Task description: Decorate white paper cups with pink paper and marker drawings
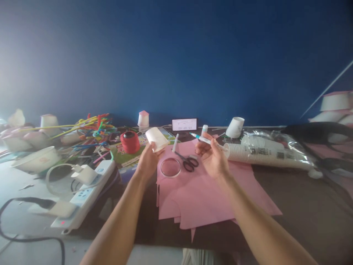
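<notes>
A white paper cup (pixel 156 139) is held tilted on its side in my left hand (pixel 148 160), above the left edge of the pink paper (pixel 204 198). My right hand (pixel 213 156) holds a white and teal marker (pixel 202 138), its uncovered tip pointing left toward the cup. Cup and marker are apart. Between my hands, black-handled scissors (pixel 189 163) lie on the pink paper beside a clear round ring of tape (pixel 171 167). A small white stick-like piece (pixel 175 142) is just behind them.
Stacked paper cups (pixel 259 152) in clear plastic lie at the right. A small timer display (pixel 184 124) stands at the back. On the left are a red roll (pixel 129 142), colourful pipe cleaners (pixel 96 127), a white power strip (pixel 85 197) and cables.
</notes>
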`<state>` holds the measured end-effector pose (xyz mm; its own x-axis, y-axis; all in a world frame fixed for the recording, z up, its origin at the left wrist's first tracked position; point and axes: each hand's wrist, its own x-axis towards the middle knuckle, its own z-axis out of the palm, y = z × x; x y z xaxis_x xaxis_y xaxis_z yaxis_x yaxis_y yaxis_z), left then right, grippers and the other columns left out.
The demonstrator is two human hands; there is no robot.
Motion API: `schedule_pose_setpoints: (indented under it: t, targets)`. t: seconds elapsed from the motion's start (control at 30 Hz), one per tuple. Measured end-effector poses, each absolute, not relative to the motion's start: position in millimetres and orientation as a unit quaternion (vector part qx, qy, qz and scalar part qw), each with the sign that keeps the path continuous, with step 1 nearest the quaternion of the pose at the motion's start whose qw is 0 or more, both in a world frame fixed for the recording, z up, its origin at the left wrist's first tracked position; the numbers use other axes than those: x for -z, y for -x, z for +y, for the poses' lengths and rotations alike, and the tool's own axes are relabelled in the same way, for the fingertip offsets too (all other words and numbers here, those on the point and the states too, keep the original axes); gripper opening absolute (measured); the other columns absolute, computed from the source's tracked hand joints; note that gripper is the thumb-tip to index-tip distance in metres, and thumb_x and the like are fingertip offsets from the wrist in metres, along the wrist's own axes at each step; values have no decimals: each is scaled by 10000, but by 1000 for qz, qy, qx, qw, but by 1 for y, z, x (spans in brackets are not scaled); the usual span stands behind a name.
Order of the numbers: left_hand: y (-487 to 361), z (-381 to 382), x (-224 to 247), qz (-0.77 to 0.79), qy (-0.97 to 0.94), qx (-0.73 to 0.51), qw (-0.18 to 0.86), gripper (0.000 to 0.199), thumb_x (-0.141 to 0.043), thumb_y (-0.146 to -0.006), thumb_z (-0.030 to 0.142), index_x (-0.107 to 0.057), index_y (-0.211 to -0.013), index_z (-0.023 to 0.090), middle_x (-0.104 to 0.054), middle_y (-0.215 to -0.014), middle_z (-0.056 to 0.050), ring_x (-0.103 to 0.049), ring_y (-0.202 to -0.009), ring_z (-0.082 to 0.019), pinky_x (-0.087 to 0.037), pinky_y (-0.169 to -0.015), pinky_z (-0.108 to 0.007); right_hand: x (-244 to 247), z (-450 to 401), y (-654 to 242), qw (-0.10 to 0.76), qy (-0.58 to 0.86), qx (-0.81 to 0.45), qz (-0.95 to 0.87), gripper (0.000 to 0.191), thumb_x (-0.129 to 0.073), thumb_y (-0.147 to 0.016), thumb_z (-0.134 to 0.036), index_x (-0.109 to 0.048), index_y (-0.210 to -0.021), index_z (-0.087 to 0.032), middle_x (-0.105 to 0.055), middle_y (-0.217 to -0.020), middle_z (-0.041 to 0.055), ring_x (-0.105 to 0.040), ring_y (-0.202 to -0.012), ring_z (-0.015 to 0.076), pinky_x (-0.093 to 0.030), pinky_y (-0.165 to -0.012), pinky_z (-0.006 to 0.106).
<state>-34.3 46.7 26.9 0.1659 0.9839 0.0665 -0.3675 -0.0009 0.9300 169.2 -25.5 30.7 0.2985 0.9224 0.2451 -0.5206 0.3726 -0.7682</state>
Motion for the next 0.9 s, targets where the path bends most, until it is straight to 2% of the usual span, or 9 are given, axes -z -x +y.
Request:
schedule_pose_setpoints:
  t: [0.1, 0.17, 0.3, 0.43, 0.53, 0.7, 0.8, 0.9]
  targets:
    - [24, 35, -25, 268, -406, -469, 738, 439, -619, -760, 430, -573, -1076, 128, -684, -990, -130, -652, -926, -249, -467, -903, -423, -35, -30, -163, 745, 282, -488, -357, 235, -603, -812, -445, -625, -982, -284, -651, -782, -12, -618, -795, 147, -495, -839, 376]
    - [18, 29, -21, 224, -413, -428, 772, 445, -626, -775, 386, -568, -1137, 135, -682, -1034, -129, -646, -966, -260, -453, -928, -441, -37, -33, -157, 745, 280, -481, -367, 202, -617, -798, -426, -636, -935, -280, -635, -776, -11, -613, -821, 155, -482, -879, 404]
    - [12, 22, -16, 170, -468, -407, 766, 445, -652, -791, 309, -556, -1205, 180, -638, -1178, -123, -594, -1096, -263, -415, -977, -428, -37, -39, -147, 757, 287, -428, -401, 183, -599, -817, -429, -651, -861, -259, -573, -606, -24, -566, -672, 149, -482, -802, 381]
    - [12, 21, -16, 157, -480, -411, 759, 487, -695, -771, 328, -553, -1211, 175, -628, -1193, -142, -581, -1116, -280, -401, -984, -423, -33, -43, -142, 747, 316, -387, -439, 185, -580, -847, -420, -648, -831, -249, -507, -503, -42, -490, -558, 136, -452, -665, 327]
    - [12, 21, -15, 148, -480, -405, 764, 472, -672, -793, 349, -549, -1219, 187, -620, -1207, -137, -569, -1133, -275, -395, -986, -412, -30, -44, -141, 734, 340, -364, -462, 233, -548, -862, -460, -642, -924, -256, -548, -567, -28, -523, -604, 153, -447, -666, 333]
    - [13, 20, -14, 142, -474, -398, 772, 455, -670, -790, 332, -565, -1207, 185, -623, -1202, -130, -574, -1119, -266, -407, -969, -386, -24, -43, -140, 720, 369, -352, -470, 255, -530, -876, -471, -654, -967, -267, -637, -797, 14, -592, -795, 173, -464, -788, 355]
    - [12, 21, -16, 132, -474, -401, 773, 441, -660, -797, 312, -571, -1208, 178, -631, -1185, -128, -582, -1103, -263, -408, -972, -386, -20, -42, -139, 716, 379, -358, -464, 265, -523, -879, -480, -654, -1002, -286, -657, -880, 19, -614, -854, 181, -484, -778, 343]
    - [12, 21, -16, 125, -472, -407, 772, 408, -657, -798, 294, -585, -1178, 163, -639, -1155, -123, -590, -1079, -257, -398, -982, -383, -18, -43, -140, 701, 396, -334, -490, 269, -532, -877, -463, -657, -1006, -262, -666, -867, 23, -621, -829, 179, -496, -733, 321]
